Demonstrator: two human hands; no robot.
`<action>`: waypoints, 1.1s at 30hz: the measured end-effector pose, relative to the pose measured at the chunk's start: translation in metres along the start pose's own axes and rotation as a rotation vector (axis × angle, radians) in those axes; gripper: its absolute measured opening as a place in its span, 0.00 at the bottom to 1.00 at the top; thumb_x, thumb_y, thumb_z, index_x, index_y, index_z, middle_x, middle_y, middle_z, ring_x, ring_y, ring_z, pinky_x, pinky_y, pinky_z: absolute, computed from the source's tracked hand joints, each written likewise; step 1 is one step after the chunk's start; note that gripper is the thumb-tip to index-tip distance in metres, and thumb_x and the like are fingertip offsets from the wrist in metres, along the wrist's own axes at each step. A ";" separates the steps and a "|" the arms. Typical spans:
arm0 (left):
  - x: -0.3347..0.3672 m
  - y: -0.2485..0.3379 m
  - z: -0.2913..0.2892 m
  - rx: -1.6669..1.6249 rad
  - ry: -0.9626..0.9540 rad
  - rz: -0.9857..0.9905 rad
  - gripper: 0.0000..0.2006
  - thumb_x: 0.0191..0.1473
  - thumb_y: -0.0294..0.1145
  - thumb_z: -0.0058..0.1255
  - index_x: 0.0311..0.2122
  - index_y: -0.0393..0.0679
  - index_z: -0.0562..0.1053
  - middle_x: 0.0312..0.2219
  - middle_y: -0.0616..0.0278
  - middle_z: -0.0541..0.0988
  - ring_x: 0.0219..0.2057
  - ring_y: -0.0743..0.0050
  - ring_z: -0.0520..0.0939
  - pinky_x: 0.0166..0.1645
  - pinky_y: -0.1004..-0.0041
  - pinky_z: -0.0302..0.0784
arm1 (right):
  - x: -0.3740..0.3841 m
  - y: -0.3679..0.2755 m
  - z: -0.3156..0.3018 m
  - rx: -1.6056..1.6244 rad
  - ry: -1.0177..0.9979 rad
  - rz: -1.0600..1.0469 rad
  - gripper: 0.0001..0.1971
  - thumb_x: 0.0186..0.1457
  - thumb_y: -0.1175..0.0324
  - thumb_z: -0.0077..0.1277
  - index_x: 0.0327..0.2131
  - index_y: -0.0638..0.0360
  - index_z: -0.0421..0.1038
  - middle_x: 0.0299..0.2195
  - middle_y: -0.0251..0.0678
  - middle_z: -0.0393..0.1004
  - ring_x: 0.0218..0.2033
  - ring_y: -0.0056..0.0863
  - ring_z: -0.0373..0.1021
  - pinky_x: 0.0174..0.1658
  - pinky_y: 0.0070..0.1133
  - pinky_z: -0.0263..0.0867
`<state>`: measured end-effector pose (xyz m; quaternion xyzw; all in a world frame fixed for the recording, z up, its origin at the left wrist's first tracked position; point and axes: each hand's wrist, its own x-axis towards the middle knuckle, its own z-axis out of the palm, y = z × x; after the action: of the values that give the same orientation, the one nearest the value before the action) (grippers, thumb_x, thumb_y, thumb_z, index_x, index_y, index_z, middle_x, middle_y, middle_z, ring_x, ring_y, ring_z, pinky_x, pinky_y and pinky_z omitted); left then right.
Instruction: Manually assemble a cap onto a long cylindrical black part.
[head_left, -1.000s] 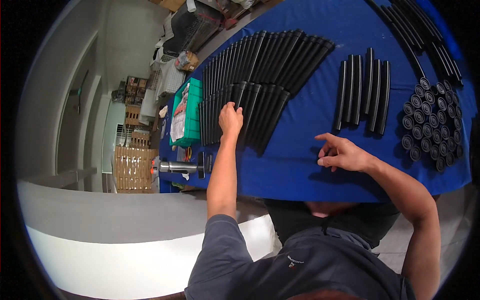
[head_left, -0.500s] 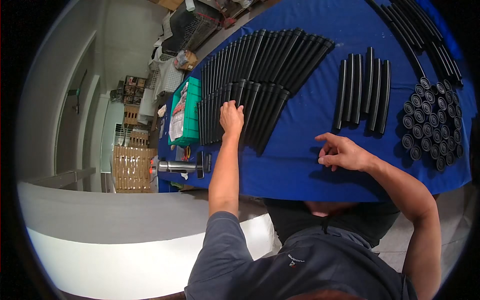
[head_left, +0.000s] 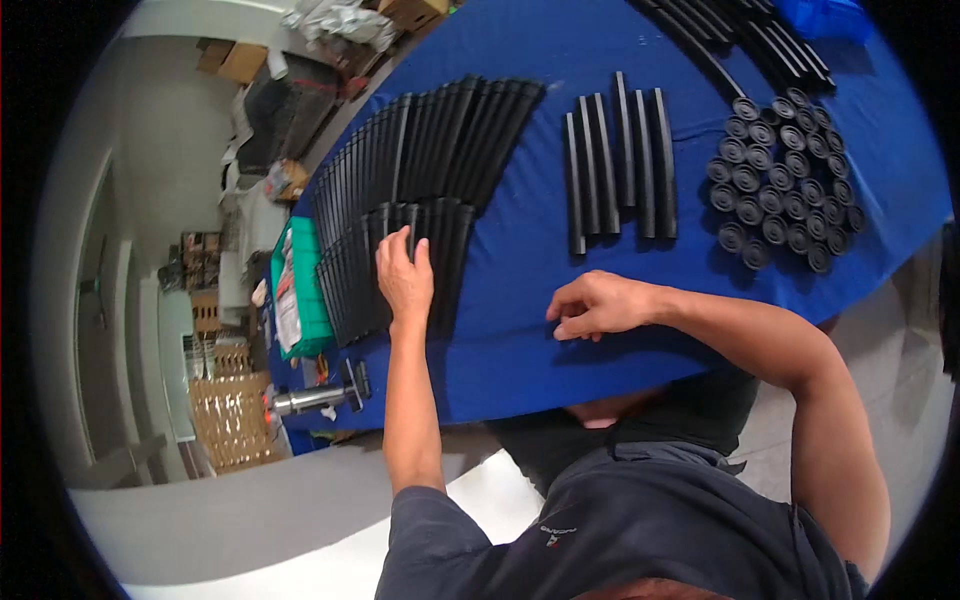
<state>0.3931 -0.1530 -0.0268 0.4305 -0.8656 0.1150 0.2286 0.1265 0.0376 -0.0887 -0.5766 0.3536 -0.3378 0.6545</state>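
Observation:
My left hand (head_left: 405, 275) lies over the near row of black tubes (head_left: 448, 255), its fingers apart and their tips at the tubes' collared upper ends. It appears to touch them without gripping one. A second row of black tubes (head_left: 430, 135) fans out just beyond. My right hand (head_left: 605, 303) hovers above the blue tablecloth (head_left: 520, 365) with loosely bent fingers, a gap between thumb and forefinger, and nothing seen in it. Closest to it are several separate black tubes (head_left: 605, 165) lying side by side. Right of those, round black caps with ringed faces (head_left: 780, 200) sit in a cluster.
At the table's left edge stands a green crate (head_left: 312, 300) with pale packaging inside. A steel flask (head_left: 310, 400) lies near it, beside a dark phone-like object (head_left: 350, 385). More black tubes (head_left: 770, 45) lie at the far right, close to a blue container (head_left: 825, 18).
The whole view has shifted, so the table's contents sit further left. My left hand stays at the near row, its fingers more spread. My right hand's forefinger is more bent.

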 end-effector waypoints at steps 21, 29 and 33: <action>0.034 0.150 0.084 -0.461 -0.267 -0.008 0.23 0.53 0.35 0.58 0.52 0.37 0.71 0.39 0.46 0.79 0.41 0.48 0.81 0.46 0.58 0.76 | 0.001 0.002 0.000 -0.084 -0.038 -0.044 0.17 0.54 0.61 0.59 0.38 0.69 0.76 0.27 0.40 0.79 0.24 0.26 0.76 0.28 0.24 0.73; -0.023 0.133 0.045 -0.318 -0.335 0.006 0.25 0.50 0.32 0.57 0.54 0.38 0.70 0.39 0.46 0.77 0.39 0.44 0.80 0.44 0.57 0.77 | -0.002 0.004 -0.001 -0.025 -0.036 0.001 0.16 0.55 0.62 0.59 0.38 0.68 0.76 0.26 0.37 0.78 0.24 0.22 0.75 0.28 0.22 0.72; -0.083 0.108 0.002 -0.236 -0.340 -0.052 0.26 0.51 0.30 0.55 0.57 0.40 0.69 0.39 0.48 0.76 0.36 0.43 0.80 0.38 0.56 0.77 | 0.000 0.001 -0.002 -0.036 -0.026 -0.011 0.16 0.55 0.62 0.58 0.38 0.68 0.76 0.26 0.38 0.78 0.23 0.23 0.75 0.28 0.22 0.72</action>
<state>0.3499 -0.0306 -0.0697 0.4362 -0.8877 -0.0672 0.1311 0.1250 0.0371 -0.0896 -0.5944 0.3480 -0.3276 0.6467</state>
